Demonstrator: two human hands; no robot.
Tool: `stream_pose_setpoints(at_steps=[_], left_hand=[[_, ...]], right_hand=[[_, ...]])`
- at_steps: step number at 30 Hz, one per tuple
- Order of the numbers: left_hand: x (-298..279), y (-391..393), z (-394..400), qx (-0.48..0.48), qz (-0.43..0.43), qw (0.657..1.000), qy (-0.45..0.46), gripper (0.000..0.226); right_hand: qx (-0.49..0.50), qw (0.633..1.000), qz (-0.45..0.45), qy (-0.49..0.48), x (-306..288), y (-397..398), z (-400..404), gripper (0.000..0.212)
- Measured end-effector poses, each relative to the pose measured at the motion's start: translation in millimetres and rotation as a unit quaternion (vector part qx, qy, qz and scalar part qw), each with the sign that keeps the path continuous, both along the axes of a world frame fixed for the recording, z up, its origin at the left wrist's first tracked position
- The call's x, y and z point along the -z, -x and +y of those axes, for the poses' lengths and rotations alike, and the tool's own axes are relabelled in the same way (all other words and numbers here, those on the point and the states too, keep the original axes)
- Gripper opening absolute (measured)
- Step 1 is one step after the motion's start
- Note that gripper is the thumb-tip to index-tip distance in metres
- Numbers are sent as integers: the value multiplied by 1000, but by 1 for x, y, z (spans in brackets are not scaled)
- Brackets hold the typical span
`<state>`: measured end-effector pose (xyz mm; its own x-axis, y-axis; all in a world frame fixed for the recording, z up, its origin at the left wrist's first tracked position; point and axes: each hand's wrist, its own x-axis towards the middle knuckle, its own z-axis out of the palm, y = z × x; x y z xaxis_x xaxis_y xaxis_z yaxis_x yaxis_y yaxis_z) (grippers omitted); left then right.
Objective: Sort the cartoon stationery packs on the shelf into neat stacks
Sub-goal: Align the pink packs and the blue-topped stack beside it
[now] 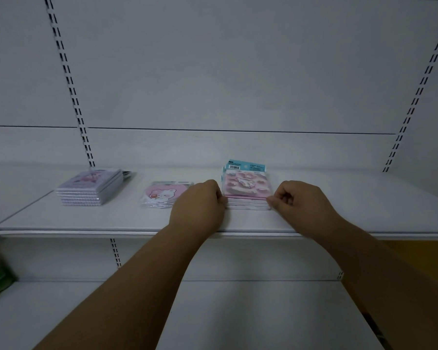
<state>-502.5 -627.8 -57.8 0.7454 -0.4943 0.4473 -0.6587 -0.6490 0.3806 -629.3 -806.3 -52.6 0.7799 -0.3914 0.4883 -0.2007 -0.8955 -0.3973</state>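
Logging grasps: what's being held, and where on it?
Both hands, left hand and right hand, press the pink pack stack at its front corners.

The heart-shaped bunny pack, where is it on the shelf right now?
In the head view, the heart-shaped bunny pack lies flat between the purple stack and the left hand.

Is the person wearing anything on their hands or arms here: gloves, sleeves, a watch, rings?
Nothing visible. The left hand and right hand are bare, no gloves, and both forearms are uncovered to the frame edge, with no sleeves, watch or bracelet. No rings show.
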Motion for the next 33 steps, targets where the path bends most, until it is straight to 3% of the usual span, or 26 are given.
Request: stream_pose_setpoints(at_steps=[22, 30, 33], left_hand=[[2, 0, 0, 2, -17, 999, -27, 14], [-5, 1, -1, 2, 22, 997, -78, 17], [-16, -4, -1, 4, 79, 993, -93, 14]], right_hand=[[-4, 999, 41, -17, -1, 0, 1, 16], [-8, 997, 66, -28, -3, -1, 0, 12], [-15, 994, 98, -37, -12, 2, -4, 5]])
